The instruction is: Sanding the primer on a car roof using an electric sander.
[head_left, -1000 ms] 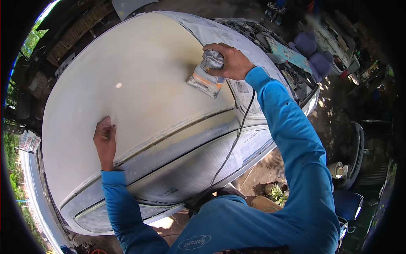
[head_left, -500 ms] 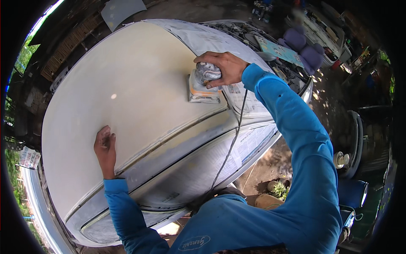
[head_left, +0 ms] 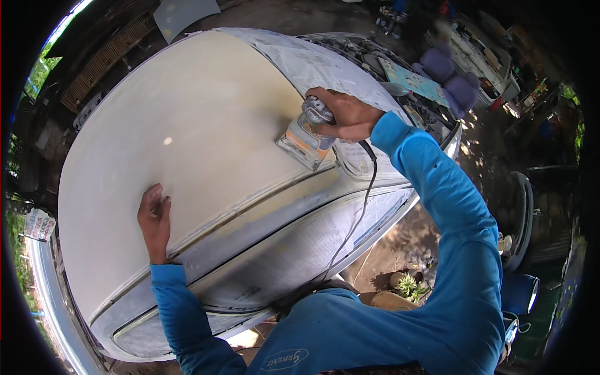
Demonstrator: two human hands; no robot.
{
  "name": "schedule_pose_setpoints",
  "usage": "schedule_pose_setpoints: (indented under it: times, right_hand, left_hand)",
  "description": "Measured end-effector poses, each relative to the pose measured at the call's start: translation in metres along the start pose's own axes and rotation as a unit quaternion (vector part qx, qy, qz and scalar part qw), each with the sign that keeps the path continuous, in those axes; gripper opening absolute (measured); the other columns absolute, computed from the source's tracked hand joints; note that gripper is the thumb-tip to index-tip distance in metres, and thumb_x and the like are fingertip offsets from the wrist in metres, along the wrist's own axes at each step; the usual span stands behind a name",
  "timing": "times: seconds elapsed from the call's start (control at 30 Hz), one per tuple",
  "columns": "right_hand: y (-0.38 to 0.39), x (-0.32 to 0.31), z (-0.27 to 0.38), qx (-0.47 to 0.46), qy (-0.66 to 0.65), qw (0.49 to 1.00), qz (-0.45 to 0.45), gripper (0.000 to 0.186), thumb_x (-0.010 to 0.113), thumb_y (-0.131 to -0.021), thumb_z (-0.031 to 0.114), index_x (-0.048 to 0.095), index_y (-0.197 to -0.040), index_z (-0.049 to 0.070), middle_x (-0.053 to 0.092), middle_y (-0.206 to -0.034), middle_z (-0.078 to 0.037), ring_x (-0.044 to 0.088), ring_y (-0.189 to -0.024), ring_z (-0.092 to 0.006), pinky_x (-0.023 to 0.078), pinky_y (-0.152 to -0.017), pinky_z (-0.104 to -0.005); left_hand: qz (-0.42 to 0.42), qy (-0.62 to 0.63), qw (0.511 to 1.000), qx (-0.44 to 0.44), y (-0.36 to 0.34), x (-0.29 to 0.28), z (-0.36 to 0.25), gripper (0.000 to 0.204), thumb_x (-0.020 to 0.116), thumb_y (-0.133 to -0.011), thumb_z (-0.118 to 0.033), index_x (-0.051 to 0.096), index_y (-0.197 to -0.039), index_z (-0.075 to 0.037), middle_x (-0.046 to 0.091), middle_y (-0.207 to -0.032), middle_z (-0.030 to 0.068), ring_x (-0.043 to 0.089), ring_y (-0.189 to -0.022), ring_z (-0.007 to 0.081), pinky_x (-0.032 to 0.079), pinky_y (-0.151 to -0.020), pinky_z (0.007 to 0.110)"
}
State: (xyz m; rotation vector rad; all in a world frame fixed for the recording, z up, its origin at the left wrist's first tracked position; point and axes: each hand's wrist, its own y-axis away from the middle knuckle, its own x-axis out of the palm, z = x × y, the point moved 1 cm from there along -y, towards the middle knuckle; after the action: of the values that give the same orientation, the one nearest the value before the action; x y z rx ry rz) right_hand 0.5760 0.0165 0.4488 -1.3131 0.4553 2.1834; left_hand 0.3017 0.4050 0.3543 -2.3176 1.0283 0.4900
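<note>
A corded sander (head_left: pixel 304 142) with an orange band rests on the pale car roof (head_left: pixel 125 156), close to its right edge. My right hand (head_left: pixel 348 119) is closed round the grip, with the black cord running down beneath my wrist. My left hand (head_left: pixel 155 220) rests on the roof further left, fingers loosely curved and thumb apart, holding nothing I can see. A grooved seam (head_left: pixel 247 203) runs along the roof's near side. Paper masking (head_left: pixel 319 69) covers the glass right of the sander, and more covers the side window (head_left: pixel 287 250).
Engine parts and a light-blue board (head_left: pixel 415 84) lie beyond the masked glass, with purple seats (head_left: pixel 440 65) behind. A grey panel (head_left: pixel 181 15) stands at the back. A blue drum (head_left: pixel 515 294), a potted plant (head_left: pixel 407 286) and a curved car part (head_left: pixel 522 215) are at the lower right.
Since half a second ago the sander and my right hand have shifted a little toward the roof's near edge, and the sander has turned. My left hand has barely moved on the roof.
</note>
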Motion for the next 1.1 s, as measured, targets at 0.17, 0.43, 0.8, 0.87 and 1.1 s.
schedule_pose_setpoints:
  times: [0.17, 0.43, 0.8, 0.87, 1.1]
  right_hand:
    - [-0.011, 0.004, 0.01, 0.028, -0.011, 0.999, 0.015, 0.06, 0.062, -0.094, 0.039, 0.041, -0.141, 0.008, 0.063, -0.123, -0.028, 0.064, -0.109, -0.0423, 0.047, -0.099, -0.0452]
    - [-0.034, -0.008, -0.018, 0.103, -0.031, 0.994, -0.03, 0.066, 0.063, -0.085, 0.053, 0.05, -0.135, 0.011, 0.066, -0.12, -0.025, 0.066, -0.111, -0.0376, 0.049, -0.099, -0.0426]
    - [-0.017, -0.001, 0.0, 0.089, -0.076, 0.993, -0.029, 0.067, 0.065, -0.084, 0.051, 0.053, -0.135, 0.008, 0.068, -0.118, -0.026, 0.065, -0.111, -0.0399, 0.048, -0.1, -0.0433]
    - [-0.027, -0.006, -0.001, 0.097, -0.055, 0.993, -0.04, 0.066, 0.065, -0.084, 0.051, 0.055, -0.133, 0.008, 0.069, -0.117, -0.025, 0.067, -0.109, -0.0386, 0.049, -0.099, -0.0425]
    - [-0.007, 0.0, -0.01, 0.137, -0.07, 0.987, -0.038, 0.057, 0.064, -0.086, 0.042, 0.053, -0.132, 0.01, 0.068, -0.116, -0.022, 0.066, -0.107, -0.0339, 0.049, -0.097, -0.0422]
  left_hand:
    - [0.002, -0.02, 1.0, -0.011, -0.001, 0.0, -0.001, 0.036, 0.068, -0.089, -0.001, 0.064, -0.125, -0.006, 0.069, -0.117, 0.0099, 0.065, -0.104, 0.021, 0.052, -0.091, 0.034]
    - [-0.008, -0.012, 1.0, -0.004, 0.004, 0.006, -0.002, 0.037, 0.069, -0.088, -0.002, 0.065, -0.124, -0.005, 0.069, -0.116, 0.011, 0.064, -0.105, 0.0214, 0.052, -0.089, 0.034]
    - [0.003, -0.019, 1.0, 0.014, 0.003, 0.0, -0.002, 0.037, 0.07, -0.088, -0.003, 0.064, -0.125, -0.004, 0.069, -0.118, 0.0132, 0.065, -0.112, 0.0261, 0.05, -0.096, 0.037]
    - [0.005, -0.02, 1.0, 0.006, 0.004, 0.002, -0.003, 0.038, 0.07, -0.088, -0.003, 0.063, -0.125, -0.004, 0.069, -0.119, 0.0135, 0.065, -0.113, 0.0264, 0.05, -0.097, 0.038]
    - [0.002, -0.005, 1.0, 0.008, 0.004, 0.002, -0.002, 0.038, 0.071, -0.087, -0.003, 0.064, -0.124, -0.004, 0.069, -0.119, 0.0139, 0.065, -0.112, 0.0276, 0.05, -0.097, 0.038]
